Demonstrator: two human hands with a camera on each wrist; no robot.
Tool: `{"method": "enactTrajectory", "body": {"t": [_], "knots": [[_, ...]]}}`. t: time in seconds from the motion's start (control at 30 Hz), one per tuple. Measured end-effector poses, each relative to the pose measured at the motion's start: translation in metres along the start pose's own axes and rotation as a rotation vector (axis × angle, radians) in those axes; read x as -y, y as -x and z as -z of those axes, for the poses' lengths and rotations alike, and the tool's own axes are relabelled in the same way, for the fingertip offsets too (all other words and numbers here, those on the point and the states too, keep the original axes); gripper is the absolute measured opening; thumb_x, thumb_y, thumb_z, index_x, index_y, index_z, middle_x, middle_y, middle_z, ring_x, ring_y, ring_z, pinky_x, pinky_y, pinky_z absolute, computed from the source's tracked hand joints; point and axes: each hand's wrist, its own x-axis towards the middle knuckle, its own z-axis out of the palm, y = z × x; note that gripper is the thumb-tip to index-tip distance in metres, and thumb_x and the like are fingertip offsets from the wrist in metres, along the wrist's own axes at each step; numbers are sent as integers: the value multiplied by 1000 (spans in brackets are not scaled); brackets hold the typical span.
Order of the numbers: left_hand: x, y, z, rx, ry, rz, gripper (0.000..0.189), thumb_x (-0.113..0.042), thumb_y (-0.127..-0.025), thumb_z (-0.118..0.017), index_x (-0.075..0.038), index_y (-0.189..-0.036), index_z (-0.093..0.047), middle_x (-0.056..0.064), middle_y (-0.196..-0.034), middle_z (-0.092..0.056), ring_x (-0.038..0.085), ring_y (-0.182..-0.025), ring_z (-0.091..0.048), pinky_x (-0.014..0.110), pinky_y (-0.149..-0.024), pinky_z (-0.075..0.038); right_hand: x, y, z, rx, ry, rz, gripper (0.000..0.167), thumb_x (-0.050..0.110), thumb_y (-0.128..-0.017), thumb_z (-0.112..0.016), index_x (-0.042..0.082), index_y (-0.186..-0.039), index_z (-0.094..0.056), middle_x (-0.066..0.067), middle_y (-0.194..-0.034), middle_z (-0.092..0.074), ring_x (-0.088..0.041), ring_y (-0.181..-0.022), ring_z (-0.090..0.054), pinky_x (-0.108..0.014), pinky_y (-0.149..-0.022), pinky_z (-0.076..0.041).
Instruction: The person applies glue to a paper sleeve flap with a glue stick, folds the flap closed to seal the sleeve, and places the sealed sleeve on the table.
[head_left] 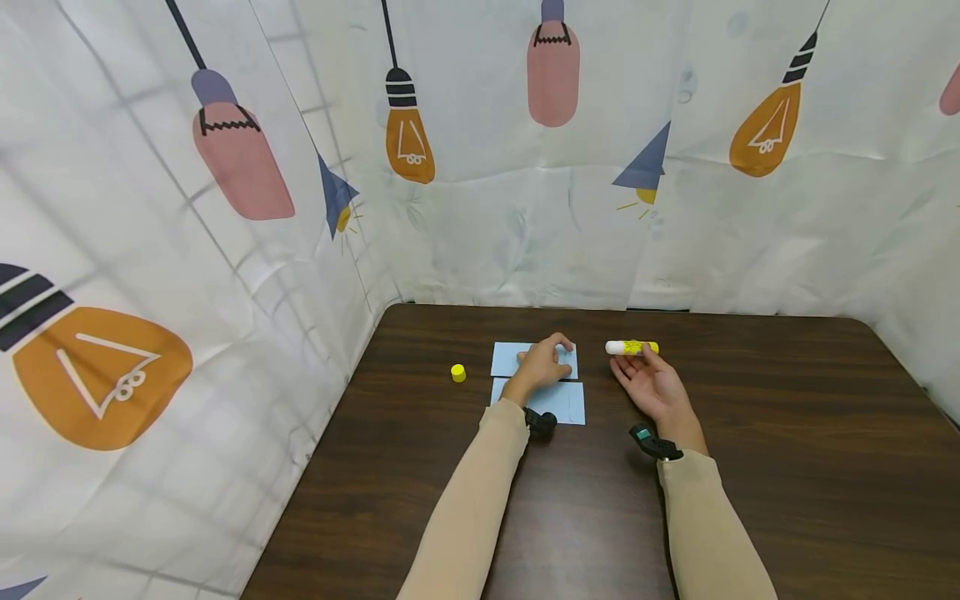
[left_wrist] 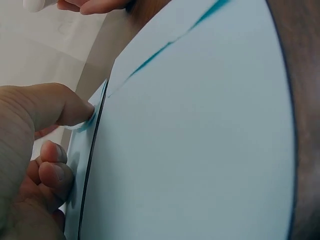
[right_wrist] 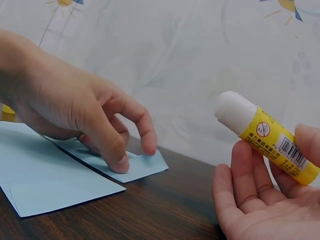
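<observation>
My right hand (head_left: 657,389) holds a yellow glue stick (right_wrist: 280,145) with its cap off, pinched between thumb and fingers; the white end (right_wrist: 236,112) points left. The glue stick is raised above the table in the right wrist view. To its left, my left hand (head_left: 538,367) reaches over the near light-blue sheet (left_wrist: 200,125) and presses the far light-blue sheet (right_wrist: 145,169). Its thumb and index fingertip touch that sheet, spread apart, while the other fingers bend under the palm. The two sheets lie one behind the other with a narrow dark gap between them.
A small yellow cap (head_left: 458,372) stands on the dark wooden table (head_left: 787,467), left of the sheets. Behind and to the left hangs a white curtain (head_left: 480,242) printed with lamps and bulbs. A black wrist camera (head_left: 654,442) sits on each wrist.
</observation>
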Motion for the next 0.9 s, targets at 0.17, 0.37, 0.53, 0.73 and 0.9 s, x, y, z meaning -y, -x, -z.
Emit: {"method": "enactTrajectory", "body": {"t": [0.17, 0.37, 0.53, 0.73, 0.9], "knots": [[-1, -1, 0, 9, -23, 31, 27, -20, -95, -68, -19, -121, -62, -4, -78, -50, 13, -71, -46, 42, -85, -25, 0, 0, 0, -5, -8, 0, 17, 22, -107, -50, 16, -122, -46, -9, -117, -61, -23, -114, -61, -33, -130, -5], [-2, -2, 0, 13, -36, 43, 27, -21, -95, -68, -19, -122, -66, -4, -77, -52, 13, -71, -47, 42, -85, -25, 0, 1, 0, -2, -19, 3, 14, 22, -107, -49, 15, -119, -48, -10, -116, -61, -23, -113, -61, -32, -130, -4], [-3, -3, -1, 16, -28, 52, 28, -21, -95, -69, -19, -124, -68, -4, -78, -53, 14, -74, -47, 43, -86, -24, 0, 1, 0, -13, -16, 3, 16, 22, -107, -50, 16, -122, -46, -9, -117, -60, -23, -114, -61, -32, -130, -6], [-3, -5, -1, 17, -43, 58, 33, -22, -96, -70, -18, -129, -67, -5, -75, -53, 13, -70, -48, 43, -87, -26, 0, 2, 0, -10, -17, 2, 19, 23, -107, -51, 17, -124, -45, -9, -118, -60, -22, -115, -61, -32, -130, -5], [-4, -6, 0, 24, -55, 71, 37, -22, -96, -70, -19, -132, -66, -5, -74, -54, 12, -69, -49, 45, -89, -29, 0, 1, 0, -8, -12, -1, 19, 23, -107, -51, 17, -123, -45, -9, -117, -61, -22, -114, -61, -32, -130, -6]]}}
